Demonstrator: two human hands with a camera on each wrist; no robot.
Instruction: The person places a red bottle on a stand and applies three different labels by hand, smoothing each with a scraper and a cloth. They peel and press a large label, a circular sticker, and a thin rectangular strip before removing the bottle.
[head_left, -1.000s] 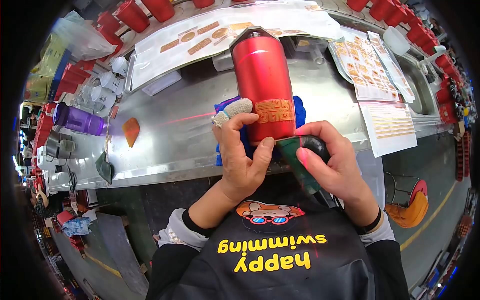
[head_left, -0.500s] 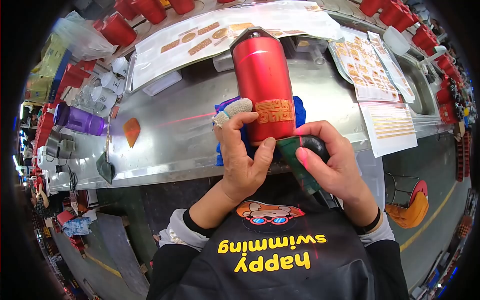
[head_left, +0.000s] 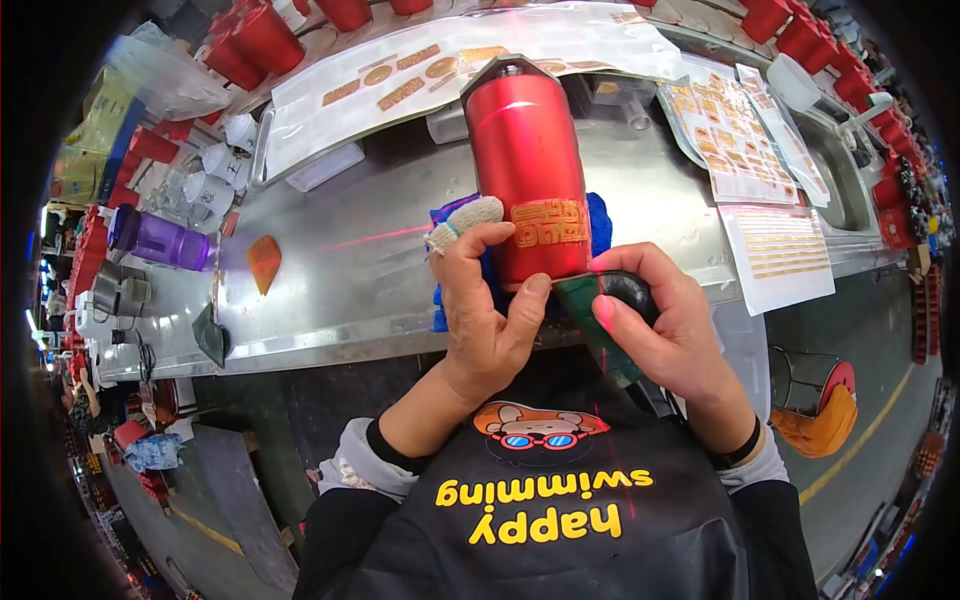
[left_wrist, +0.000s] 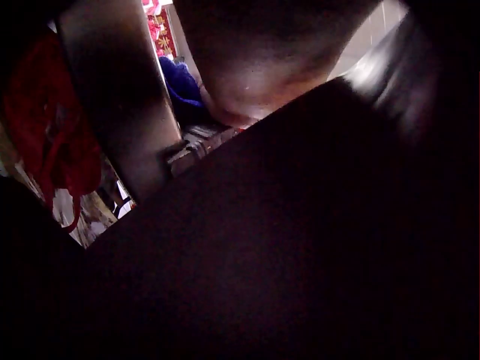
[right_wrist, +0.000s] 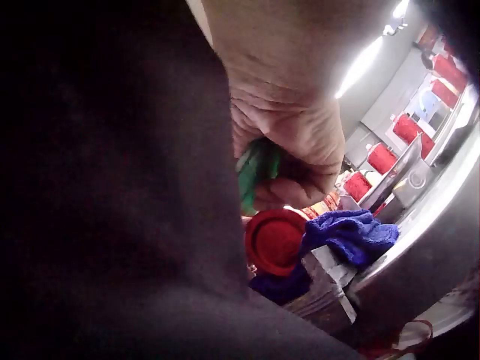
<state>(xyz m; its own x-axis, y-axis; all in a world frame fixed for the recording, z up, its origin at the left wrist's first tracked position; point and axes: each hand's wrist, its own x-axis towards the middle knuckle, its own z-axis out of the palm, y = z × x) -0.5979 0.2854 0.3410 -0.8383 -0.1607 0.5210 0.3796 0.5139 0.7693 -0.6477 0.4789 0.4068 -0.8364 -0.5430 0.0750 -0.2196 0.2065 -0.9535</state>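
A red cylinder with a gold pattern near its lower end lies over a blue cloth. My left hand holds the cylinder's lower left side, thumb at the bottom rim and a covered finger by the side. My right hand pinches a dark green scraper, its tip by the bottom rim. In the right wrist view the cylinder's round red base faces the camera, near the green scraper in my right hand. The left wrist view is mostly dark.
Sheets of gold patterns lie along the back of the metal table, with more at the right. At the left are a purple bottle, an orange piece and a dark green piece. Red cylinders stand behind.
Red cylinders in the background have shifted to the right. Both hands, the held cylinder and the scraper look nearly unchanged.
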